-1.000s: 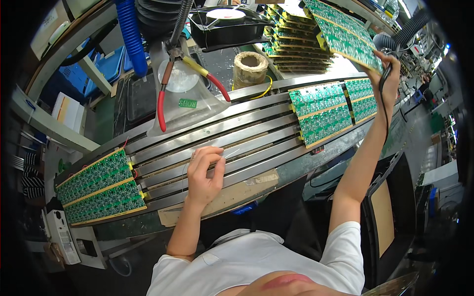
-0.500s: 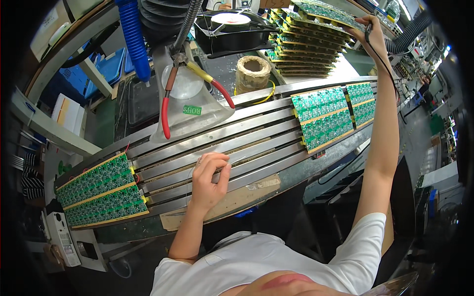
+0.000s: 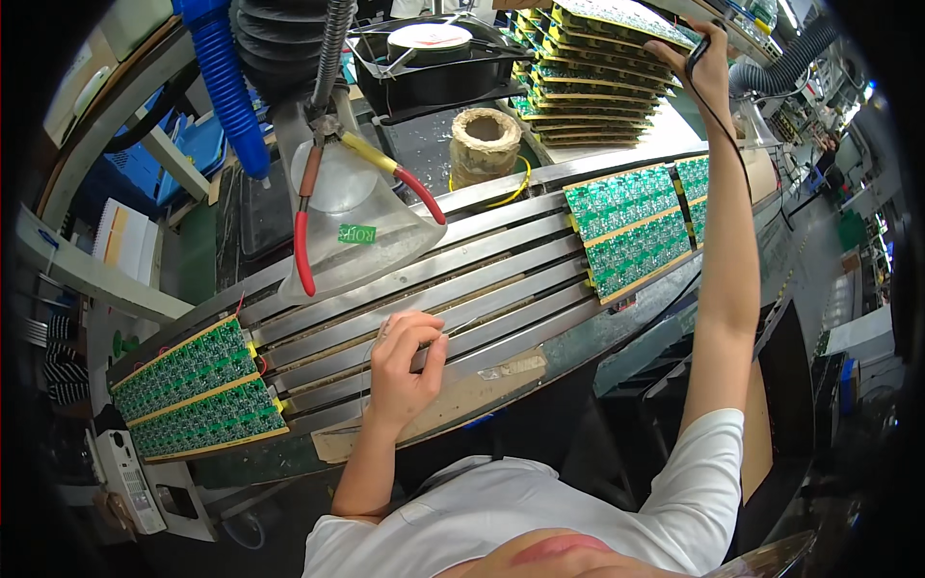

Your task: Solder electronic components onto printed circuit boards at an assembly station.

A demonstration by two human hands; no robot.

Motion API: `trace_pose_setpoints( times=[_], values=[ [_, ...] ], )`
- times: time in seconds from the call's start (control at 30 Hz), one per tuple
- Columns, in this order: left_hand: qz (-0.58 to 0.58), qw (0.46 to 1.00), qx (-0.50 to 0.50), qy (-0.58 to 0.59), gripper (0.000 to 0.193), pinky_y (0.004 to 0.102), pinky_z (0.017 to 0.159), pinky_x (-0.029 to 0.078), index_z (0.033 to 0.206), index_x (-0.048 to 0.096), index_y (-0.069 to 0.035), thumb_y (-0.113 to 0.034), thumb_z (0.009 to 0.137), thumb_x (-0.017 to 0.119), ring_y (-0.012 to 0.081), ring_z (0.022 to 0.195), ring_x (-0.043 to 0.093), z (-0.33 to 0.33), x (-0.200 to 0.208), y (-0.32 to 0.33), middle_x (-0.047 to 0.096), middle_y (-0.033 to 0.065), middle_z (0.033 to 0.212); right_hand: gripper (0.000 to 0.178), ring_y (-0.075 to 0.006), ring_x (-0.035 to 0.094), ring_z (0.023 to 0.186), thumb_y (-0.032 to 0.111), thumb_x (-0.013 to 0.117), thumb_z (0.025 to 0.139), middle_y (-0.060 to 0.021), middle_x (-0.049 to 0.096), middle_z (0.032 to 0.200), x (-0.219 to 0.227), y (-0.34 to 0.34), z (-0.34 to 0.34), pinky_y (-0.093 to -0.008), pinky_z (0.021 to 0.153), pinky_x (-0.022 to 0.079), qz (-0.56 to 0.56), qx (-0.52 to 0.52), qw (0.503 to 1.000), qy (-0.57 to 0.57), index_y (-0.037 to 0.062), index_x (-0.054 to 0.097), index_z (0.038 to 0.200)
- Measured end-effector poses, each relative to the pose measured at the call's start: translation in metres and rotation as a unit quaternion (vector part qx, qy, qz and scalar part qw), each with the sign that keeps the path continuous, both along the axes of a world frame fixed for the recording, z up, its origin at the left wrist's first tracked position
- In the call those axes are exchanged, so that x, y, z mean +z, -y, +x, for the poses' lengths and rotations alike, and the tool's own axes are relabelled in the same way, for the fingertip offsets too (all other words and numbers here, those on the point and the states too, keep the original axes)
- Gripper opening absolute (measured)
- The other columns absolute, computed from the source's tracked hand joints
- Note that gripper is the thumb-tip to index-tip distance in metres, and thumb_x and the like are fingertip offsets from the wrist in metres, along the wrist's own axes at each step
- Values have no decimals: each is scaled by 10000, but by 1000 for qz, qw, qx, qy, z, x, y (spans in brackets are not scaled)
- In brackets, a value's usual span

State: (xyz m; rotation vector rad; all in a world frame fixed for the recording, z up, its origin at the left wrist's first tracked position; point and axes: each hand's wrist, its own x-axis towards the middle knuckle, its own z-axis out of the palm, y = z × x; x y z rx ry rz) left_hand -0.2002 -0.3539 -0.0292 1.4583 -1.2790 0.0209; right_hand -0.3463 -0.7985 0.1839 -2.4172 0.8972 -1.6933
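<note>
My left hand [image 3: 405, 371] hovers over the metal rails with fingers curled, pinching a thin silvery wire that looks like solder wire. Up at the far right, my right hand [image 3: 708, 72] grips the near right edge of the top green circuit board panel [image 3: 631, 17] on a tall stack. A black cord [image 3: 734, 135] passes through that hand and runs down along my forearm; whatever it leads to is hidden in the fingers. On the rails lie circuit board panels: one [image 3: 626, 231] right of centre, another [image 3: 693, 188] partly behind my forearm, and one [image 3: 202, 390] at the left end.
Pliers with red grips [image 3: 304, 250] hang at a translucent fume hood [image 3: 361, 255] over the rails [image 3: 424, 279]. Behind stand a black fan [image 3: 434, 72], a brown cardboard-like roll [image 3: 484, 144] and the board stack [image 3: 593, 106]. A blue hose [image 3: 226, 96] hangs at the upper left.
The whole view has shifted slightly. The top panel at my right hand catches more light and appears tilted differently. My left hand keeps its pinch over the rails.
</note>
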Motion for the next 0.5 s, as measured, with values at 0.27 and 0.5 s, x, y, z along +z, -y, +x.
trace_pose_setpoints(
  times=[0.27, 0.5],
  values=[
    [1, 998, 47, -33, 116, 315, 776, 495, 886, 653, -22, 45, 800, 691, 227, 849, 606, -8, 3, -3, 692, 82, 980, 380, -207, 602, 1001, 211, 768, 909, -112, 654, 1183, -135, -59, -70, -315, 920, 434, -93, -26, 991, 95, 53, 474, 1089],
    [73, 995, 34, -56, 133, 293, 712, 480, 887, 692, -23, 56, 782, 714, 208, 818, 576, -6, 0, -12, 677, 80, 987, 363, -260, 618, 1087, 263, 727, 943, -138, 643, 1222, -222, -106, -103, -373, 938, 468, 94, -101, 990, -8, 58, 479, 1112]
  ],
)
